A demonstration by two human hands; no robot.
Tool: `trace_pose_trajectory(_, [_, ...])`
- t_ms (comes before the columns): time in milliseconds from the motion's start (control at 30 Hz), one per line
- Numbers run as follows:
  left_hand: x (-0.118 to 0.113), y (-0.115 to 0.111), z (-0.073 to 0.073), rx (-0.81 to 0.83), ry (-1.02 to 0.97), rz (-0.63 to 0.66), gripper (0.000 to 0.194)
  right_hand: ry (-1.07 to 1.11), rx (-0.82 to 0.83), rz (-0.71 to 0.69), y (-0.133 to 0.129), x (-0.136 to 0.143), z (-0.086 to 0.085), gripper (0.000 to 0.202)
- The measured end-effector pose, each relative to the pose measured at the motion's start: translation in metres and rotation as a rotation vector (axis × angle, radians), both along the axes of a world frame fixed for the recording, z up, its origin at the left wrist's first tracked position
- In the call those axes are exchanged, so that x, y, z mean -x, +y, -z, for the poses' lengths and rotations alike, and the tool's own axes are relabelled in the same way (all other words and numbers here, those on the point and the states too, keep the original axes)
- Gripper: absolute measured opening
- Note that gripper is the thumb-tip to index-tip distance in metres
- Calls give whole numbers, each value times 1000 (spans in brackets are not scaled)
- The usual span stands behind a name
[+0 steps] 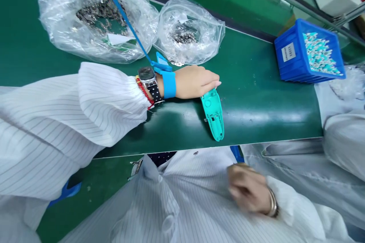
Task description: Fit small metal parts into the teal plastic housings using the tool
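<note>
My left hand (195, 82), with a blue strap and a watch at the wrist, is closed on the upper end of a teal plastic shell (214, 115). The shell's hollow inner side faces up, and its narrow end points toward the green table's (265, 112) near edge. My fingers partly cover its wide end. Past that edge, in front of my body, is my right hand (248, 188), smeared by motion. Its fingers look curled, but whether they hold anything cannot be made out.
Two clear plastic bags (61, 30) (209, 40) of small metal parts lie at the back left. A blue bin (293, 66) of small teal and white parts stands at the right. A blue cord (122, 13) runs up from my left wrist.
</note>
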State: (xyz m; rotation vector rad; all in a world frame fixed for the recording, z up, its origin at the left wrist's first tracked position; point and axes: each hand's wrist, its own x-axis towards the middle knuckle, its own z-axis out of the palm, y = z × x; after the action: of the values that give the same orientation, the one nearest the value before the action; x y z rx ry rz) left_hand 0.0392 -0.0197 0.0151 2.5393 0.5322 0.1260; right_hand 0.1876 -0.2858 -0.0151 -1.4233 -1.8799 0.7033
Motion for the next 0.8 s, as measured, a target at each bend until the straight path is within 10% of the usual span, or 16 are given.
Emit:
trace_pose_trajectory(167, [0, 1, 0, 6, -5, 4, 37, -296, 274, -162, 18, 1, 41, 23])
trace_pose_trajectory(433, [1, 3, 2, 22, 11, -5, 34, -447, 273, -302, 42, 17, 78, 13])
trace_pose_trajectory(667, [3, 3, 3, 32, -31, -72, 38, -296, 214, -337, 24, 11, 10, 18])
trace_pose_trajectory(800, [4, 6, 9, 0, -67, -118, 35, 116, 144, -54, 35, 4, -43, 16])
